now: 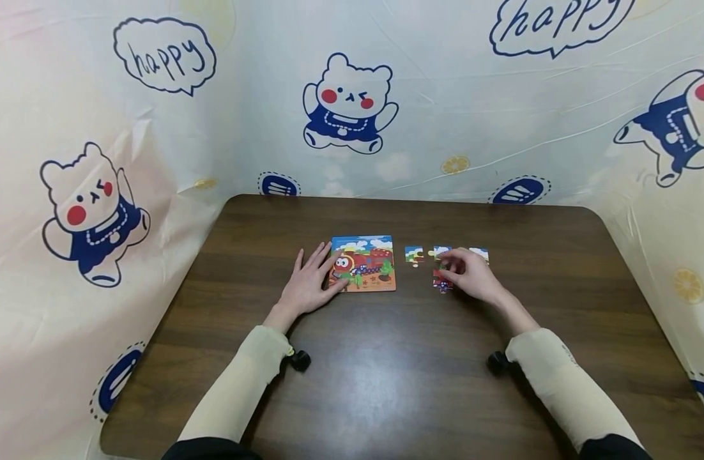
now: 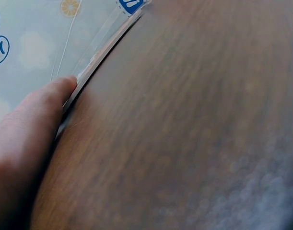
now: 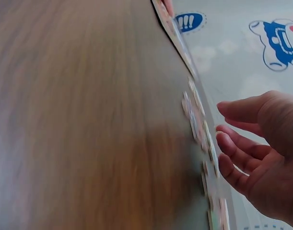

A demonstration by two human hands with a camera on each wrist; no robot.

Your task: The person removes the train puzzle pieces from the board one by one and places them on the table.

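A square puzzle board (image 1: 363,263) with a red train picture lies flat on the dark wooden table (image 1: 386,383). My left hand (image 1: 310,285) rests flat beside it, its straight fingers touching the board's left edge; in the left wrist view a fingertip (image 2: 60,93) meets the thin board edge (image 2: 96,60). Right of the board lie several loose puzzle pieces (image 1: 414,255), seen edge-on as puzzle pieces (image 3: 194,112) in the right wrist view. My right hand (image 1: 468,273) hovers over them, its fingers (image 3: 235,146) loosely curved and holding nothing.
A plastic curtain (image 1: 352,108) printed with bears and "happy" bubbles walls the table at the back and on both sides. Bare wood stretches between the board and the front edge. Small black wrist cameras (image 1: 299,361) sit by both cuffs.
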